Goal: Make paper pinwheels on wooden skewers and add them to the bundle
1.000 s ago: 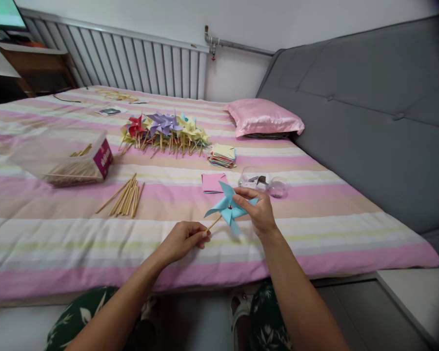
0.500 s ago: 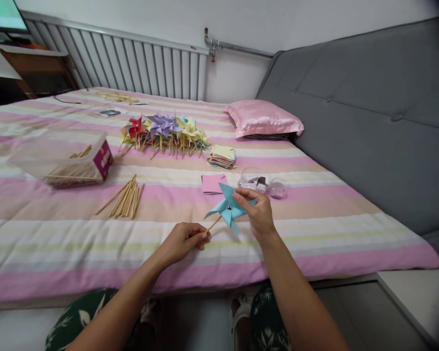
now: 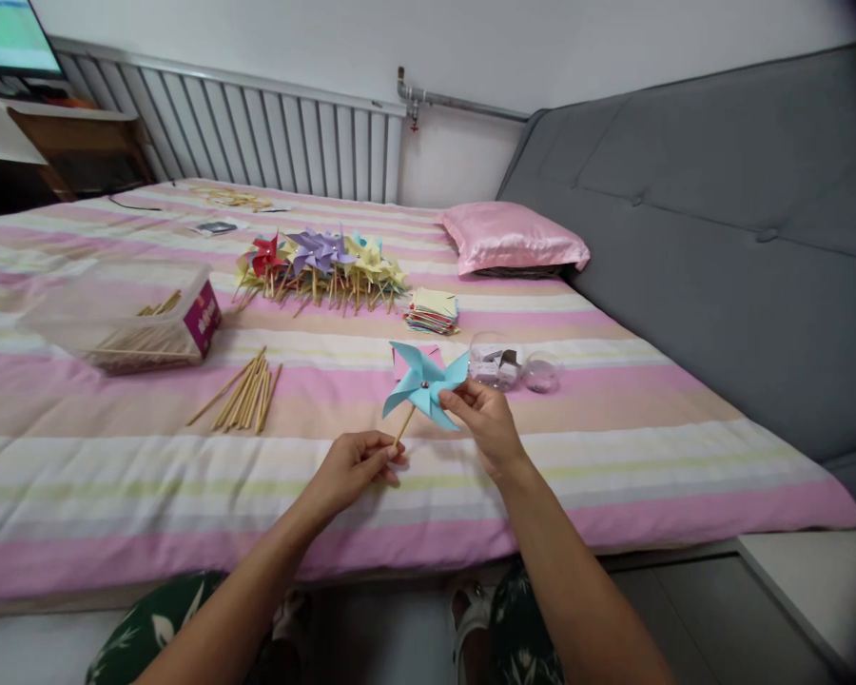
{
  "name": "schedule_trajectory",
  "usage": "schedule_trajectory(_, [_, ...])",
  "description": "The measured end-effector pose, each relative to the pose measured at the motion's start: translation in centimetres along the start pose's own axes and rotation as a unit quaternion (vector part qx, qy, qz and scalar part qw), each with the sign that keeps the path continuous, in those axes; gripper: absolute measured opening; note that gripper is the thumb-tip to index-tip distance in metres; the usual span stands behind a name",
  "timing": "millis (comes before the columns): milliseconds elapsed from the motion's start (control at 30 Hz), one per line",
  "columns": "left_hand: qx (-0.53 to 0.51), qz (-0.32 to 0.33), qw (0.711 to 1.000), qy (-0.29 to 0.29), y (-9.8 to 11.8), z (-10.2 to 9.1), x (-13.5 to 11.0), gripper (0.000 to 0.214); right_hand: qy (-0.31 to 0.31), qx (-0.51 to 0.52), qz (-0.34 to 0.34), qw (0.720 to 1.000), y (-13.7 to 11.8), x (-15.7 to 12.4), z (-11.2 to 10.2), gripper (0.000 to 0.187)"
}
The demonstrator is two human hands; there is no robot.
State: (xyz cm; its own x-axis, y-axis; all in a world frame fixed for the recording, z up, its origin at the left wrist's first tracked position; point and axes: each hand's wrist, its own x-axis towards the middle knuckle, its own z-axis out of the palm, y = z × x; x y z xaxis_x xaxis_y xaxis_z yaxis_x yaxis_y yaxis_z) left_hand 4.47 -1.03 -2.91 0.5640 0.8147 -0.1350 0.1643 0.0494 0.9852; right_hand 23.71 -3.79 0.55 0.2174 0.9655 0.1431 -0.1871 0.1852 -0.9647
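A light blue paper pinwheel [image 3: 422, 377] on a thin wooden stick [image 3: 403, 424] is held above the striped bedspread. My left hand [image 3: 360, 464] pinches the lower part of the stick. My right hand [image 3: 486, 419] has thumb and fingers at the right-hand blade of the pinwheel, closed on its edge. A metallic pin head shows at the pinwheel's centre. Just behind it lies pink paper [image 3: 428, 356], partly covered by the blades. To the right sit a clear round container [image 3: 495, 362] with small items inside and a clear lid-like piece [image 3: 541, 373].
Loose wooden sticks [image 3: 246, 392] lie left of my hands, near a clear plastic box [image 3: 149, 328] holding more sticks. Farther back are a pile of finished pinwheels [image 3: 321, 262], stacked paper squares [image 3: 432, 311] and a pink pillow [image 3: 514, 236]. A grey headboard [image 3: 706, 228] borders the right.
The pinwheel has moved left and slightly up, its blades turned and its stick more upright. My right hand has shifted left with it; my left hand has barely moved.
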Motion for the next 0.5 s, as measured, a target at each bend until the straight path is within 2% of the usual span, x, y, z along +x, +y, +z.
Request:
schedule_trajectory(233, [-0.009, -0.006, 1.0, 0.01, 0.2, 0.0, 0.0, 0.034, 0.033, -0.003, 0.0, 0.999, -0.1, 0.2, 0.1, 0.028])
schedule_trajectory(367, [-0.029, -0.013, 0.996, 0.078, 0.6, -0.3, -0.1, 0.033, 0.082, -0.021, 0.01, 0.996, 0.2, 0.3, 0.0, 0.037])
schedule_trajectory(500, [-0.082, -0.003, 0.987, 0.14, 0.9, -0.8, -0.5, 0.035, 0.108, -0.035, 0.031, 0.993, 1.6, -0.1, 0.4, 0.033])
